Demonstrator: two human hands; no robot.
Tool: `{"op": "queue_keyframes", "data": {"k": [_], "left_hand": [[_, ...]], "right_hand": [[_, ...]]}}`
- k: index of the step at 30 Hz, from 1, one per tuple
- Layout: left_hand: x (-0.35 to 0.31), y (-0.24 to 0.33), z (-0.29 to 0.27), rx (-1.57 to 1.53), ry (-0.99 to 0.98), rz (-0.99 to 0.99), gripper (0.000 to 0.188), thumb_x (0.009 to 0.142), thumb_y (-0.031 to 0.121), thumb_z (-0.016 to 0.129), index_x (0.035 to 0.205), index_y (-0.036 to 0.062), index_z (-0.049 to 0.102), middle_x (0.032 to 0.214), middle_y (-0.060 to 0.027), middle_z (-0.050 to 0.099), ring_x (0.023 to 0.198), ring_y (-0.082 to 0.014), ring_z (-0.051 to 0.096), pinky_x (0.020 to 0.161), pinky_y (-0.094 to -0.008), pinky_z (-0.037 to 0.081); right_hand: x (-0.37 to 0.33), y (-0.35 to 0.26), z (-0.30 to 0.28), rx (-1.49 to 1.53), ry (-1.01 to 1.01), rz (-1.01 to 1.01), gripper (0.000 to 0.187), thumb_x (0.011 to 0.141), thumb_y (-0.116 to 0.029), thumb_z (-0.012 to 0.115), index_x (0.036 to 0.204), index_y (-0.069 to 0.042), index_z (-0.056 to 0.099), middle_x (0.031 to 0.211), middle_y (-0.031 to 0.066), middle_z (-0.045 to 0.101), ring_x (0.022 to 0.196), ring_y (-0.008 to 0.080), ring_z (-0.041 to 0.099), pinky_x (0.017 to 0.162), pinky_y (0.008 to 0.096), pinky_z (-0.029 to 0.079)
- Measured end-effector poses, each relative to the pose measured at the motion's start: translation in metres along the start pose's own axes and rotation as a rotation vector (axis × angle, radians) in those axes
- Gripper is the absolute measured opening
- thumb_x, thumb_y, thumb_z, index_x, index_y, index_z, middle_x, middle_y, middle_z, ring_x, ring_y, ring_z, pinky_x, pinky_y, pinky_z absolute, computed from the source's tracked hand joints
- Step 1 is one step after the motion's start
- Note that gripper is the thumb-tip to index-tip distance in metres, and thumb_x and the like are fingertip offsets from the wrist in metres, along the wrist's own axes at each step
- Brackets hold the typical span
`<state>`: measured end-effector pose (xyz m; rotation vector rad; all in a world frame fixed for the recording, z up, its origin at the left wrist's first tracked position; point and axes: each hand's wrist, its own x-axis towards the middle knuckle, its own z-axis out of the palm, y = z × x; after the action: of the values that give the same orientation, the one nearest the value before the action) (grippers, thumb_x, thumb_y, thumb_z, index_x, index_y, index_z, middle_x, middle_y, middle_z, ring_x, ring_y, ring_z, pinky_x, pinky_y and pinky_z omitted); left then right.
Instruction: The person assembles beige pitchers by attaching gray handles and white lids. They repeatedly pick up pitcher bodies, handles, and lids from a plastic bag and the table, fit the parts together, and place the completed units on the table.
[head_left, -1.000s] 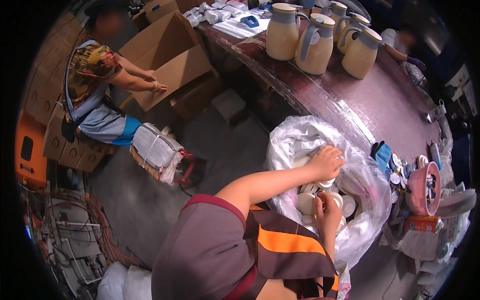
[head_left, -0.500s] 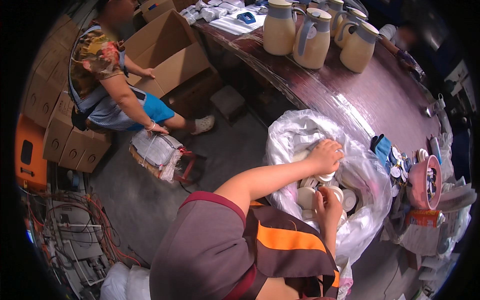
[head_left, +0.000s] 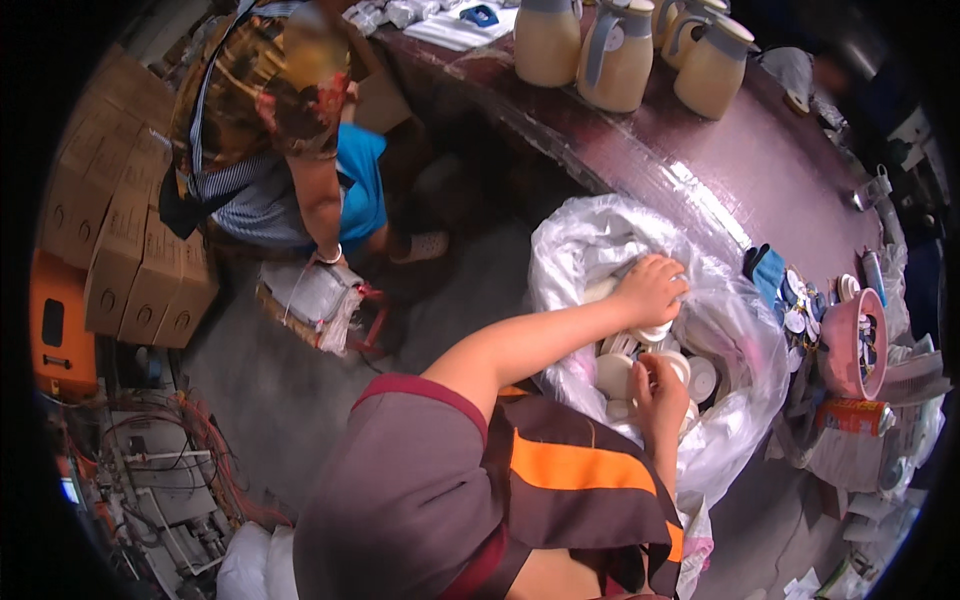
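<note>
A clear plastic bag (head_left: 740, 420) stands open in front of me, holding several round white lids (head_left: 615, 376). My left hand (head_left: 650, 290) reaches across into it, fingers bent over and closed round a white lid (head_left: 655, 332) that shows under the palm. Nearer to me, my right hand (head_left: 662, 398) is in the bag among the lids, its thumb and fingers curled together. What those fingers hold, if anything, is hidden.
Several cream jugs with grey handles (head_left: 615, 60) stand on the dark red table (head_left: 740, 190). A pink basket (head_left: 850, 350) of small parts is at the right. Left, a co-worker (head_left: 260, 130) leans on a padded stool (head_left: 315, 300) beside stacked cartons (head_left: 130, 260).
The co-worker has bent forward and come nearer, now hiding much of the open carton. My view has shifted slightly. Both my hands stay in the bag, almost unmoved.
</note>
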<state>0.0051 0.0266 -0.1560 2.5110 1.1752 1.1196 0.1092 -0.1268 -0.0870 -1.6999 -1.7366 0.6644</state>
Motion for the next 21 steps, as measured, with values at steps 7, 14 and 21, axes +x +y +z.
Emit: {"op": "queue_keyframes", "data": {"k": [7, 14, 21], "left_hand": [[-0.0001, -0.0024, 0.0082, 0.019, 0.074, 0.018, 0.03, 0.076, 0.028, 0.063, 0.101, 0.0121, 0.067, 0.119, -0.0111, 0.058, 0.115, -0.0276, 0.052, 0.104, -0.0438, 0.034], [-0.0008, -0.0025, 0.0067, -0.002, 0.067, 0.003, 0.029, 0.076, 0.028, 0.063, 0.101, 0.0125, 0.068, 0.119, -0.0106, 0.059, 0.116, -0.0275, 0.052, 0.104, -0.0438, 0.034], [0.001, -0.0017, 0.0046, -0.02, 0.021, -0.017, 0.03, 0.077, 0.028, 0.063, 0.102, 0.0127, 0.068, 0.12, -0.0105, 0.059, 0.117, -0.0274, 0.052, 0.105, -0.0438, 0.033]], "right_hand": [[0.0005, -0.0002, 0.0002, -0.032, 0.033, -0.041, 0.01, 0.085, -0.015, 0.067, 0.087, -0.006, 0.063, 0.077, 0.0086, 0.062, 0.063, 0.0227, 0.061, 0.058, 0.0333, 0.047], [0.0017, -0.0004, 0.0018, -0.059, 0.002, -0.052, 0.011, 0.084, -0.015, 0.067, 0.088, -0.006, 0.062, 0.078, 0.0079, 0.062, 0.063, 0.022, 0.061, 0.058, 0.0337, 0.047], [0.0001, 0.0005, 0.0037, -0.058, 0.006, -0.008, 0.017, 0.086, -0.016, 0.066, 0.101, -0.009, 0.064, 0.081, 0.0089, 0.066, 0.066, 0.0211, 0.063, 0.061, 0.0326, 0.049]]}}
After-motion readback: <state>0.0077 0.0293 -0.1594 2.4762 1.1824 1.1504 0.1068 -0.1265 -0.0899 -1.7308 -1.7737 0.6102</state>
